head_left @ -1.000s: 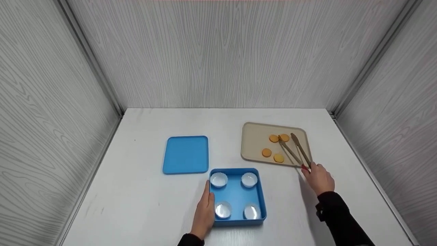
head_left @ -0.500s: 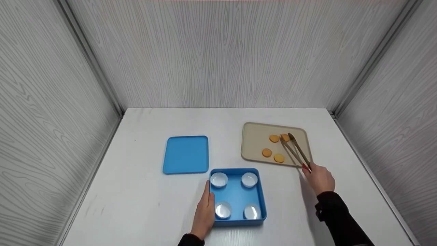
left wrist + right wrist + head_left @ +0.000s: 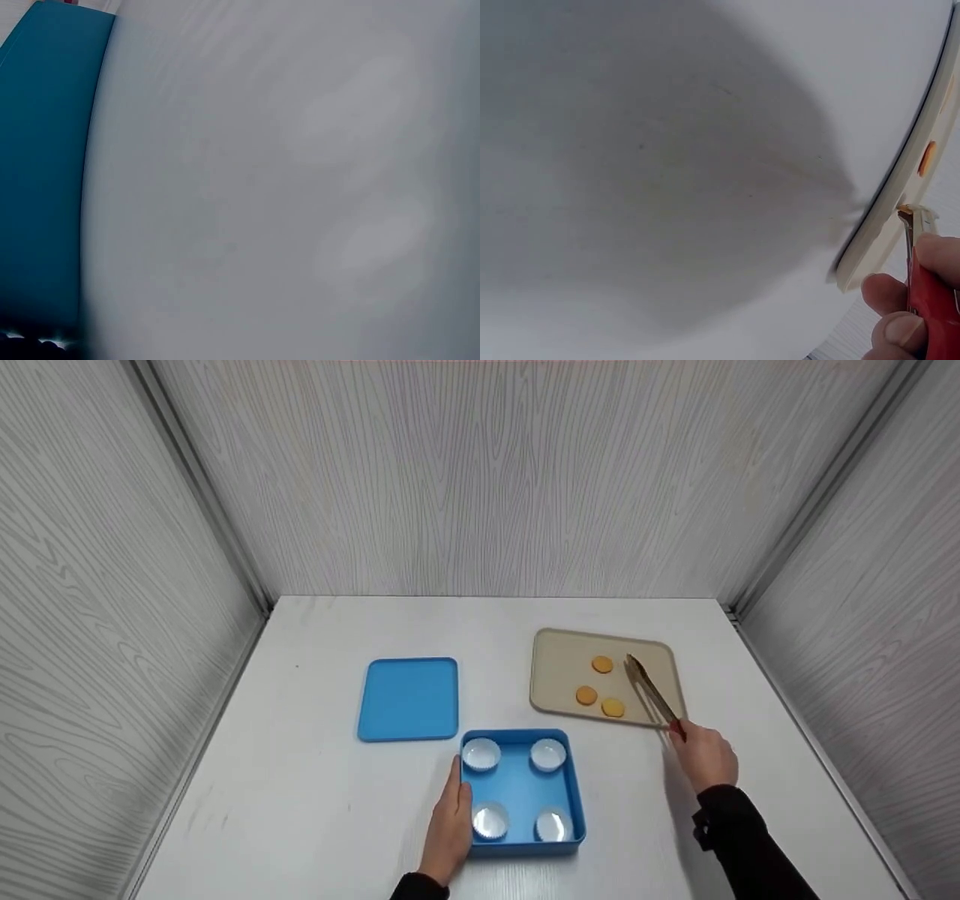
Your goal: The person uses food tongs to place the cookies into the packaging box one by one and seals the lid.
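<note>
In the head view my right hand [image 3: 703, 757] grips a pair of tongs [image 3: 654, 691] with a red handle, their arms pressed together over the right part of a beige tray [image 3: 551, 667]. The disc the tongs closed around is hidden from this angle. Three flat round orange-yellow discs [image 3: 602, 664] show on the tray. My left hand [image 3: 448, 829] lies with straight fingers along the left wall of a blue box [image 3: 525, 849]. Inside it, white fluted cupcake liners [image 3: 481, 754] stand one in each corner. Red handle [image 3: 931, 304] and curled fingers show in the right wrist view.
A flat blue square lid [image 3: 409, 700] lies behind the box, to its left. The white table [image 3: 300, 780] is bounded by grey wood-grain walls [image 3: 495, 480] at the back and both sides. Table surface fills most of both wrist views.
The tongs' arms have come together from standing apart, and the back right disc on the tray has gone from sight between them. My left hand and the box have stayed put.
</note>
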